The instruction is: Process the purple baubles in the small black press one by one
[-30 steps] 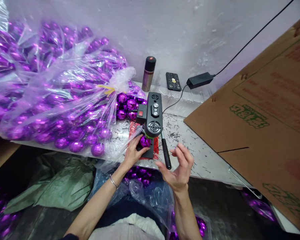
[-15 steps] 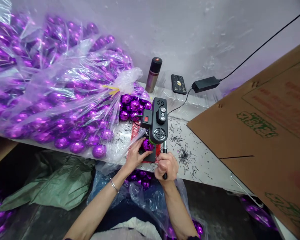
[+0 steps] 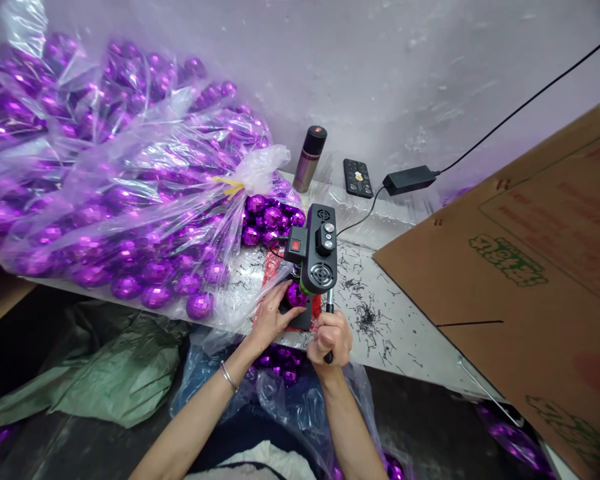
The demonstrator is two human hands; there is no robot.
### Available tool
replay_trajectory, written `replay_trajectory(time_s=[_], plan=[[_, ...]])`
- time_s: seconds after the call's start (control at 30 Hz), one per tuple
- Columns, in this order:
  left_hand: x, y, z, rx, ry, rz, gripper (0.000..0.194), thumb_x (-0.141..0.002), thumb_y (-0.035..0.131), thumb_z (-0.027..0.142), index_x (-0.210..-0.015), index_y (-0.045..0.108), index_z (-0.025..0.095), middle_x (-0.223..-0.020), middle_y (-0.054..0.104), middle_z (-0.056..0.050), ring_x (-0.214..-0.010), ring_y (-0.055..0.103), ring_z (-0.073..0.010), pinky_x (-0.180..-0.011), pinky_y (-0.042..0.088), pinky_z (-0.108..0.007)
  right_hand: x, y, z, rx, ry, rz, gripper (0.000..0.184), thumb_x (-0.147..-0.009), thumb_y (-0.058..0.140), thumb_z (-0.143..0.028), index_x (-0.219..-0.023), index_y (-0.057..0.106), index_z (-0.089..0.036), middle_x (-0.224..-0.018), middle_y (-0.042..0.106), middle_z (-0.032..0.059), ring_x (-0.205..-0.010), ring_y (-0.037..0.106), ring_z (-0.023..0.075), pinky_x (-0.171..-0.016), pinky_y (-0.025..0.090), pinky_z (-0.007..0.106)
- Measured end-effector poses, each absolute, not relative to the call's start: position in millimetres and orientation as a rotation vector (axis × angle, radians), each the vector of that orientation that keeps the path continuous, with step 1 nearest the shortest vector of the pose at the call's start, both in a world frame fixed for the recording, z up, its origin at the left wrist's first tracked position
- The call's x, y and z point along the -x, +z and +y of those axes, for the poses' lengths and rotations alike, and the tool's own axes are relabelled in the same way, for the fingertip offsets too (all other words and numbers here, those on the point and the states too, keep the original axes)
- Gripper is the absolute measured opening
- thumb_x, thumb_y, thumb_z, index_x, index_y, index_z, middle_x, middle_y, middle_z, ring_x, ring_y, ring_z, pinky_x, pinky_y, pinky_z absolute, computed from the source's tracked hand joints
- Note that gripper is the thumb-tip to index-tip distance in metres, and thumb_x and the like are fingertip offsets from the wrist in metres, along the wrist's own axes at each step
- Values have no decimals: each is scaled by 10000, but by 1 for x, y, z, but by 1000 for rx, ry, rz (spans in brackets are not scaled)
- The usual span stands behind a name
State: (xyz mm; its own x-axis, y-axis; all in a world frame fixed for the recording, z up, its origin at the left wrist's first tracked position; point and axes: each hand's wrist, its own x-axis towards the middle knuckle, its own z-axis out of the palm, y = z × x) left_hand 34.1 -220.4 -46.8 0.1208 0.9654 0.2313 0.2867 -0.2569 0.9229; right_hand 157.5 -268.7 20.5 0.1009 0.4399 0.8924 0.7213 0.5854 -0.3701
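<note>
- White tabletop, littered with short black bits, against a pale wall.
- Right hand: closed fist, fingers wrapped right around black lever handle.
- Left hand: half curled, thumb and fingers spread to the ball's width, holding purple ball between them.
- Ball sits under front end of black machine, over its dark base; red sheet underneath.
- Loose purple balls behind, left of machine.
- Further left: big clear bag of purple balls, yellow tie.
- Behind: bottle, phone, black adapter.
- Far right: cardboard box.
</note>
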Motion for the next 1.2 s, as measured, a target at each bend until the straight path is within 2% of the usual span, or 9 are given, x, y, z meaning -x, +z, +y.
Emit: replay_trajectory(time_s=[0.33,0.6,0.67,0.77,0.8,0.9,0.97,1.07,1.2], plan=[[-34,-49,-217,-1699,1179,1228,580,-839,792,491,-1322,653,202,-1328,713,-148,-1259,670,-323,-1100,517,-504,-160,11,-264,947,-260,-1580,320,-1050,341,-259,-756,465,-257,-667,539,-23,-582,474,139,-608,392,311],[-23,-64,-240,-1845,1186,1164,604,-912,716,475,-1438,561,221,-1407,663,-165,-1349,614,-328,-1151,472,-541,-155,73,-272,1113,-35,-1422,289,-999,430,-152,-741,536,-224,-673,559,0,-627,556,146,-589,415,309],[-11,-72,-264,-1952,1169,1091,710,-902,716,520,-1506,491,225,-1480,605,-185,-1415,554,-348,-1190,428,-565,-154,78,-273,1095,-43,-1442,297,-992,438,-128,-724,528,-222,-670,557,-5,-627,552,138,-591,417,303],[7,-74,-286,-2032,1160,975,1106,-754,783,689,-1623,303,201,-1612,435,-243,-1493,436,-418,-1208,391,-605,-154,72,-274,1069,-78,-1488,309,-973,440,-78,-706,493,-226,-660,542,-16,-626,544,128,-582,407,289],[11,-70,-282,-2011,1179,978,1121,-773,755,703,-1641,257,197,-1639,392,-244,-1511,408,-417,-1214,385,-599,-154,69,-274,1065,-84,-1496,311,-968,437,-68,-706,483,-228,-658,537,-18,-628,546,129,-579,406,287],[14,-43,-234,-1828,1307,1173,676,-1026,496,501,-1616,328,216,-1632,438,-169,-1517,427,-304,-1239,377,-504,-153,62,-274,1063,-91,-1488,312,-963,433,-59,-704,465,-231,-661,536,-17,-637,552,131,-575,396,287],[10,-19,-182,-1702,1405,1384,513,-1053,437,386,-1512,492,163,-1557,530,-171,-1490,462,-284,-1261,341,-475,-153,61,-274,1054,-91,-1482,315,-962,436,-58,-698,457,-229,-662,540,-17,-644,553,130,-582,394,285],[-1,10,-111,-1670,1158,1694,444,-1000,519,282,-1384,596,70,-1394,635,-256,-1368,576,-381,-1185,395,-570,-153,62,-273,1045,-90,-1485,316,-956,439,-58,-691,460,-228,-658,540,-19,-636,548,129,-583,397,282],[-16,24,-74,-1782,738,1797,499,-918,666,288,-1387,594,132,-1380,636,-251,-1271,632,-427,-1060,483,-556,-154,64,-273,1055,-115,-1496,313,-944,433,-41,-694,468,-227,-660,530,-19,-618,539,125,-565,400,275]])
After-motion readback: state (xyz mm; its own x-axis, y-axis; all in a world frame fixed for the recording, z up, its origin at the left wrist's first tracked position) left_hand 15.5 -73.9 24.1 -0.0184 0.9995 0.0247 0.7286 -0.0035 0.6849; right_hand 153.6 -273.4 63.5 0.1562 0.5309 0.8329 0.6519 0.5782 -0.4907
